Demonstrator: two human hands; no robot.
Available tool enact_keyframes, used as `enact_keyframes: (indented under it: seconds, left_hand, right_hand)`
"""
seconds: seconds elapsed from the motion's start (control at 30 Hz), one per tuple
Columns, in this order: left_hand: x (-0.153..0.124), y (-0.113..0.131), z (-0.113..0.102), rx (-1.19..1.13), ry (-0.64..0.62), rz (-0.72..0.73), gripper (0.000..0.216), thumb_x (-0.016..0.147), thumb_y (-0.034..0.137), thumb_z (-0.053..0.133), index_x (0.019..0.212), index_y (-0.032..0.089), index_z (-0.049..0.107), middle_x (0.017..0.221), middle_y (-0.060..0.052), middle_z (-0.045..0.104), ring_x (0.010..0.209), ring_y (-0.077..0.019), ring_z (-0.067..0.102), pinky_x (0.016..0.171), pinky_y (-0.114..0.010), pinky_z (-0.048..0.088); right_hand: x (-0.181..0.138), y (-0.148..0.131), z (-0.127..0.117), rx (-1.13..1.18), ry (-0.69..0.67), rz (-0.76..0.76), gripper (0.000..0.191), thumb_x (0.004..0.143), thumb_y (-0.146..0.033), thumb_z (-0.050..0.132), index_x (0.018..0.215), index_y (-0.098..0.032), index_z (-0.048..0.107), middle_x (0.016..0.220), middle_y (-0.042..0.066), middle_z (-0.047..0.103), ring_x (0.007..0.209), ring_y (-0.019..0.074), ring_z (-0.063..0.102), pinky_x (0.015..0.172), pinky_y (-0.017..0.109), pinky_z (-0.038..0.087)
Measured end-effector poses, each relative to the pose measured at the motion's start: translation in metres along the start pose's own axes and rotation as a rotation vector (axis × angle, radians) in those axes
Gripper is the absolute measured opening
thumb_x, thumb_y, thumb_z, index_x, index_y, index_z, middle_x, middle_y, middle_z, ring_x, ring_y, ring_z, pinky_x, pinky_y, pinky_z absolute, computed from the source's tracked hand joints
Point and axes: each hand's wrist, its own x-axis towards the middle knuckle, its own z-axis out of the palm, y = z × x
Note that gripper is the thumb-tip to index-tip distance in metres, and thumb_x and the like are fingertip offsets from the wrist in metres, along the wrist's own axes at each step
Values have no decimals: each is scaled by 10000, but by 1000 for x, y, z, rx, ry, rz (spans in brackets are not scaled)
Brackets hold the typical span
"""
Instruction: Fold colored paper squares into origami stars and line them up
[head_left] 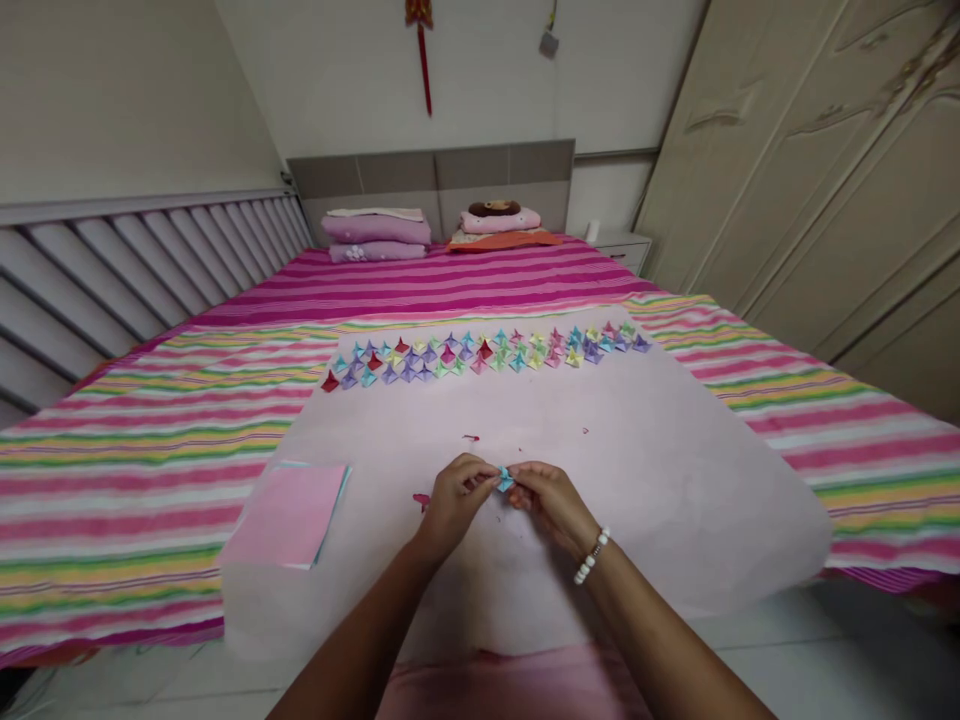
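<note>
A small light-blue folded paper piece [505, 480] is held up between both hands over a large white sheet [645, 480]. My left hand [459, 497] pinches its left side with thumb and fingertips. On the other side, my right hand [551, 497], with a white beaded bracelet at the wrist, pinches the right edge. Part of the paper is hidden by the fingertips. Farther back on the sheet stand rows of small folded paper pieces [480, 352] in purple, blue, green, yellow, pink and red.
A stack of square paper [289, 515], pink on top, lies at the sheet's left. Small red scraps [421, 501] are scattered near my hands. The sheet covers a striped bed [150, 450]. Folded bedding [377, 230] sits by the headboard [435, 185]; a wardrobe [810, 170] stands right.
</note>
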Motion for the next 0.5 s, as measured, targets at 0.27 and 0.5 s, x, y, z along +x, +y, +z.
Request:
enact_keyframes:
  seconds: [0.27,0.5]
  left_hand:
    - [20,-24,1,22,38,-11,95,769,188,624,753,204,716,762,-6,655,706,-143,584,627,-252,443]
    - [23,-39,9,26,91,-44,87,763,197,616,738,195,699,760,-12,649,709,-145,598,629,-247,460]
  right_hand:
    - [22,6,-2,-277,56,-359,192,658,-327,721,806,-206,728,801,41,663,681,166,574,641,294,455]
    - [39,21,-1,-400,36,-474,100,737,-280,642,691,-202,684,716,27,634,663,167,559,630,289,447]
